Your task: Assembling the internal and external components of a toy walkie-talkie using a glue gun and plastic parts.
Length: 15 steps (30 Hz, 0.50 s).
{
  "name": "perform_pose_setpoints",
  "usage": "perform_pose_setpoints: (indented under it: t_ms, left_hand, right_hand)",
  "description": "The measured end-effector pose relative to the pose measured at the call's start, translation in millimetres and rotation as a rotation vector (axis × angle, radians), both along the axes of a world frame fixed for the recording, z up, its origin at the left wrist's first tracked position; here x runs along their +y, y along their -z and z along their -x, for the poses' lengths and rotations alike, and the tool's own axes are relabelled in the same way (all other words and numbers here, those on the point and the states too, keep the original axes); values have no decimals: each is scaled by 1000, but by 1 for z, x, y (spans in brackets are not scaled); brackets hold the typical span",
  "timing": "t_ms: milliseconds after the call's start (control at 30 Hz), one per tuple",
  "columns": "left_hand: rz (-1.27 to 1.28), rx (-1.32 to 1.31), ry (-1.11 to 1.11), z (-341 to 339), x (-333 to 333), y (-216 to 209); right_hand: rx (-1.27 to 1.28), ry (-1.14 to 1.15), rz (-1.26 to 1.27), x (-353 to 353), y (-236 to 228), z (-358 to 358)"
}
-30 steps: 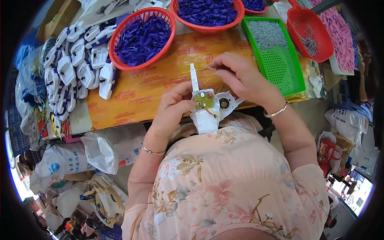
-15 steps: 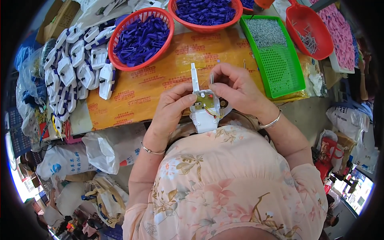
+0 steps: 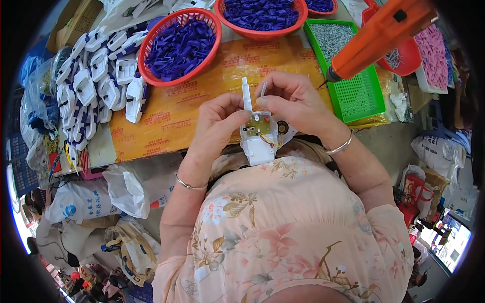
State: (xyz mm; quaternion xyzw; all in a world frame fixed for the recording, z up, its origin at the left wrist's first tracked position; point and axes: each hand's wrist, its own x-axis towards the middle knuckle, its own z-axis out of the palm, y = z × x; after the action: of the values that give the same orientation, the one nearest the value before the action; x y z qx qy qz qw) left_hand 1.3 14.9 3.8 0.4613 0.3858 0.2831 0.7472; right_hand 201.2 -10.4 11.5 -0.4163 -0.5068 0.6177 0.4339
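Observation:
My left hand [image 3: 218, 123] grips a white plastic housing [image 3: 259, 154] at the table's near edge. The housing is open on top, showing a green-brown circuit board [image 3: 259, 124] with thin wires, and a long narrow arm points away from me. Just above it, my right hand [image 3: 298, 105] pinches a small, thin metal spring [image 3: 263, 90] between thumb and index finger, upright and apart from the board. Beside the housing, under my right hand, shows a round white part [image 3: 285, 126] with a dark centre.
An orange electric screwdriver [image 3: 379, 40] hangs at the upper right, its tip over a green tray [image 3: 380, 98] of small metal pieces. Red baskets [image 3: 218, 38] of blue plastic parts stand behind. White-and-blue housings [image 3: 85, 86] pile up at left; a red scoop [image 3: 411, 63] lies right.
The orange screwdriver has swung down into view at the upper right. My right hand has shifted slightly left and away from me, with the spring still pinched. The left hand keeps the housing.

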Motion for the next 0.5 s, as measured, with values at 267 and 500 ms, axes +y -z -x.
perform_pose_setpoints:
  t_ms: [267, 500]
  left_hand:
    - [-201, 95, 104, 4, 10, -8]
    - [-221, 149, 174, 3, 13, -17]
  right_hand:
    - [29, 18, -32, -3, 9, 6]
    - [10, 44, -74, -6, 14, 9]
